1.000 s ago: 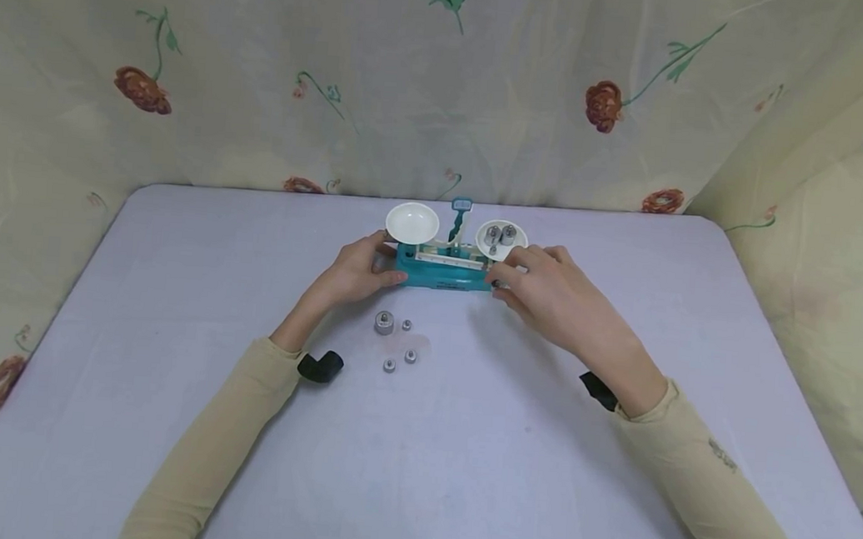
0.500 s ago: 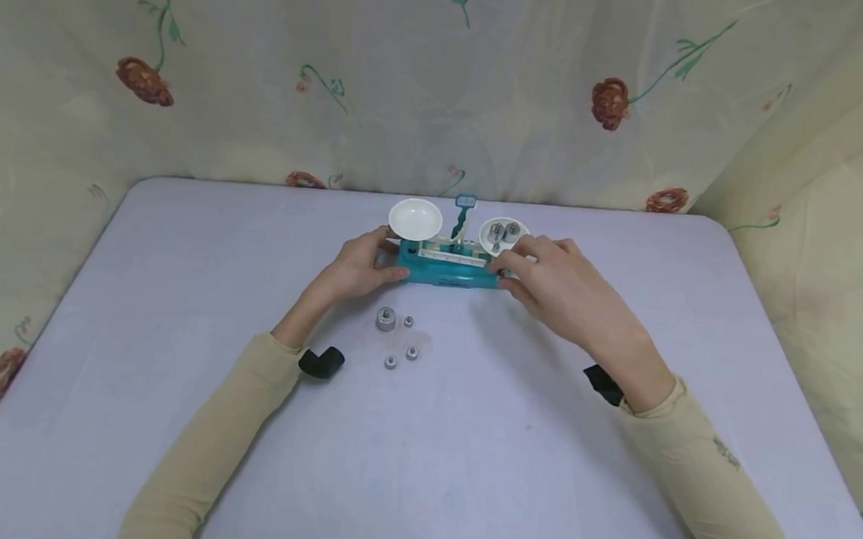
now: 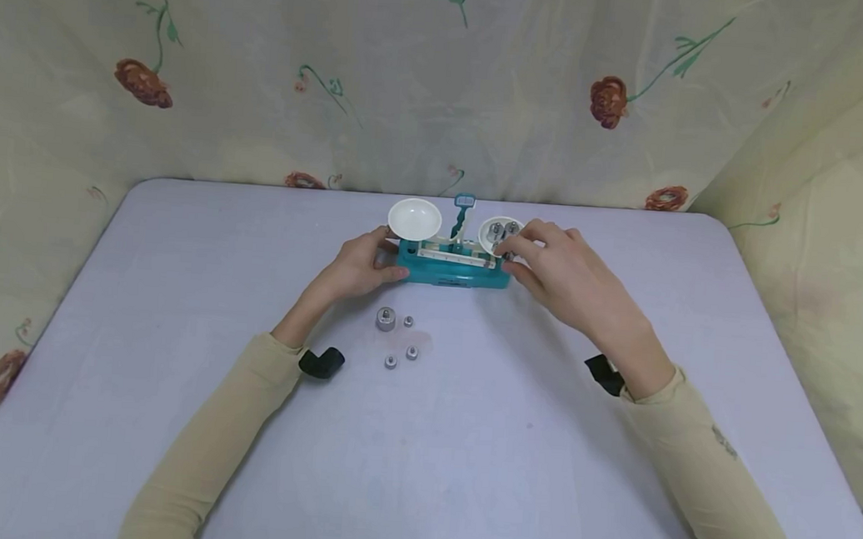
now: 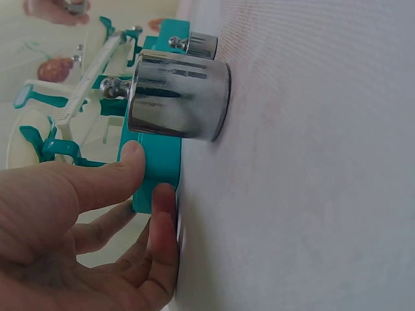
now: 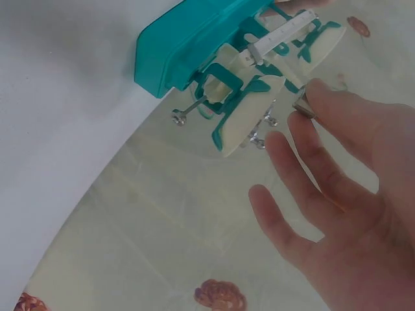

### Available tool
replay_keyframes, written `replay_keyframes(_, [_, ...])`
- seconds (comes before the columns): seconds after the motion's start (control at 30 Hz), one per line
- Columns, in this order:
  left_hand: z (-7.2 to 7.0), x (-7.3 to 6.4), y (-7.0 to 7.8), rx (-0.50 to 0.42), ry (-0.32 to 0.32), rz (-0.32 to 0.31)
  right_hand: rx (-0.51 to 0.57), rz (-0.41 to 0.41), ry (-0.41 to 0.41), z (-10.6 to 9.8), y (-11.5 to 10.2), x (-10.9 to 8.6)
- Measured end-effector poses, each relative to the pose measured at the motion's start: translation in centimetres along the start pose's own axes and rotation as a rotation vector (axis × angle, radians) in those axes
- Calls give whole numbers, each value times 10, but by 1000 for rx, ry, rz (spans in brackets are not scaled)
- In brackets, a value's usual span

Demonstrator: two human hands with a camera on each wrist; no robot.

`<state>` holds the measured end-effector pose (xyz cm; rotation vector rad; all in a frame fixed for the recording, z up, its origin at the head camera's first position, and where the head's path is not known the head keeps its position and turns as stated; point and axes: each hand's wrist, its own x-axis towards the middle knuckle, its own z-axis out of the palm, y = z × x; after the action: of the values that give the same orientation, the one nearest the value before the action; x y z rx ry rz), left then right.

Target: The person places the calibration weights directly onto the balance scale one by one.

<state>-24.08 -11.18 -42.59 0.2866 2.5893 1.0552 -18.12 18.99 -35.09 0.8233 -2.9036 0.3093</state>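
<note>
A teal balance scale (image 3: 452, 273) with two white pans stands near the table's far edge. My left hand (image 3: 360, 266) grips the left end of its base, thumb in front; the left wrist view shows the fingers around that teal end. My right hand (image 5: 350, 175) pinches a small metal weight (image 5: 303, 107) between thumb and index finger, beside the right pan (image 5: 249, 120). Metal weights (image 3: 496, 231) sit in that right pan, partly hidden by the fingers. Nothing lies in the left pan (image 3: 415, 219).
In front of the scale stand a large metal weight (image 3: 386, 319) and several small weights (image 3: 412, 352) on the white-covered table (image 3: 417, 469). A flowered curtain (image 3: 490, 81) hangs behind the table's far edge.
My right hand has risen slightly from the base's right end to the right pan's near edge, with the weight in its fingers. The left hand keeps its hold on the base.
</note>
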Motion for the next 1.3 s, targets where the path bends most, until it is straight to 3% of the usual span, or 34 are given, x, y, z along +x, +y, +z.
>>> replay_keyframes(1.3, [1,-1,1,3,12,2,-28,58,67,9,9,14])
